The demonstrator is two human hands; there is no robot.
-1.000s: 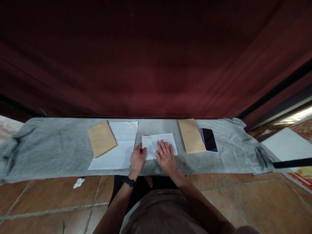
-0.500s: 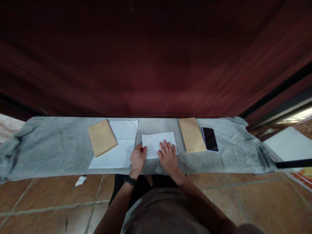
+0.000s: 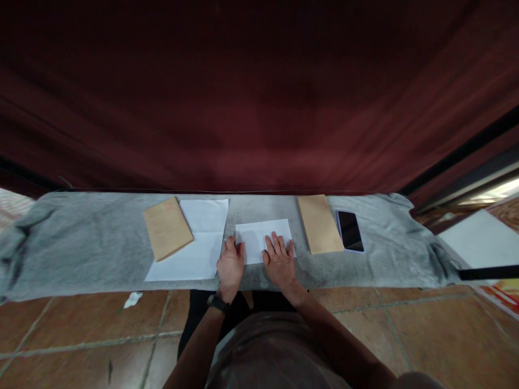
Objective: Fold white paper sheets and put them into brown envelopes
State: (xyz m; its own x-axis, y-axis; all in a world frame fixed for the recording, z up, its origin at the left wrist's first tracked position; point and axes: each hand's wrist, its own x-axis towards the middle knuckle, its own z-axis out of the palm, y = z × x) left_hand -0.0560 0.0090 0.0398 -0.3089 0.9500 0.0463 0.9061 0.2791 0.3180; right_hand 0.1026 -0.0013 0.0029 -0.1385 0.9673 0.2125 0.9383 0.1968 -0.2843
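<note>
A folded white sheet of paper [image 3: 259, 236] lies on a grey cloth [image 3: 81, 243] in front of me. My right hand [image 3: 279, 261] rests flat on its near right part, fingers spread. My left hand [image 3: 230, 265] lies at the sheet's left edge with fingers stretched forward, touching the paper and the cloth. A black watch is on my left wrist. Neither hand holds anything.
Left of the folded sheet lies a larger white sheet [image 3: 198, 240] with a brown envelope [image 3: 167, 227] on it. To the right lie a second brown envelope [image 3: 319, 223] and a black phone [image 3: 349, 230]. A dark red curtain [image 3: 259, 97] hangs behind. A paper scrap [image 3: 132, 299] lies on the tiled floor.
My left hand has gone from a curled pinch at the sheet's left edge to lying flat with fingers extended. My right hand slid slightly nearer on the paper.
</note>
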